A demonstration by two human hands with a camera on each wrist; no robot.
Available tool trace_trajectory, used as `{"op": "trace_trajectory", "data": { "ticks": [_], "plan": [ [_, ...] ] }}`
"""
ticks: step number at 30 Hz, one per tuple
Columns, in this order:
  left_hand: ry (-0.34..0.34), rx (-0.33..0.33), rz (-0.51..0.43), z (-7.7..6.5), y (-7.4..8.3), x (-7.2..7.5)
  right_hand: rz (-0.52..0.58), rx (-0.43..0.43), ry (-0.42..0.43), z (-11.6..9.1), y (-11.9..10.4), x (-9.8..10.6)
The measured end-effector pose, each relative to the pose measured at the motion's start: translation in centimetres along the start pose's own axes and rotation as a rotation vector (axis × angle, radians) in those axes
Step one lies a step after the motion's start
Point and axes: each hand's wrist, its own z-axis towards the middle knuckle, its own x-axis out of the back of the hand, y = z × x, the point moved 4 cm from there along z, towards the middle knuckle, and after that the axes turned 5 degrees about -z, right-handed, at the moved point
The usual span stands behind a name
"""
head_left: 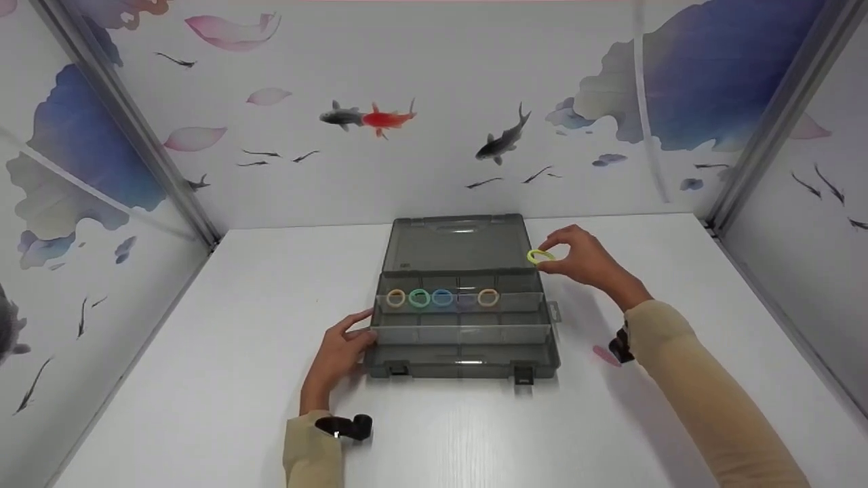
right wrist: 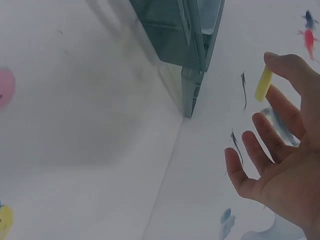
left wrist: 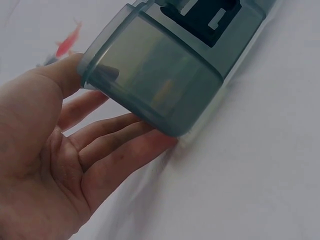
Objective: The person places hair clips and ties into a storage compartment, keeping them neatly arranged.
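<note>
Between the thumb and index finger of my right hand (head_left: 583,257), a thin yellow ring (head_left: 540,257) is pinched in the air by the right edge of the raised lid. The right wrist view shows this yellow ring (right wrist: 263,85) edge-on, the other fingers spread loosely. An open grey see-through compartment box (head_left: 464,352) lies on the table. Its rear row has several coloured rings standing in a line, among them a green ring (head_left: 409,299) and a blue ring (head_left: 434,299). My left hand (head_left: 339,352) holds the box's left side, thumb over the rim and fingers against the outer wall.
The hinged lid (head_left: 461,244) leans back towards the printed rear wall (head_left: 434,183). Two latches, one of them a dark latch (head_left: 523,376), stick out at the box's front. A pink oval thing (head_left: 603,354) lies on the white table (head_left: 461,434) beside the right wrist camera.
</note>
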Motion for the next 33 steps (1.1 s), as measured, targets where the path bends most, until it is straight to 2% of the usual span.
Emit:
{"op": "trace_trajectory", "data": {
  "ticks": [3,9,19,33],
  "plan": [
    [0.002,-0.006,0.016,0.1,0.0,0.1,-0.014,0.021,-0.011,0.4,-0.6,-0.9],
    [0.003,0.024,0.018,0.2,-0.2,0.2,-0.023,0.055,-0.036,1.1,-1.4,-2.6],
    [0.001,0.029,0.010,0.2,-0.3,0.1,-0.013,0.049,-0.115,1.4,-2.1,-4.9],
    [0.004,-0.005,0.024,0.3,-0.3,0.2,-0.031,-0.023,-0.163,1.7,-1.5,-5.4]
  ]
}}
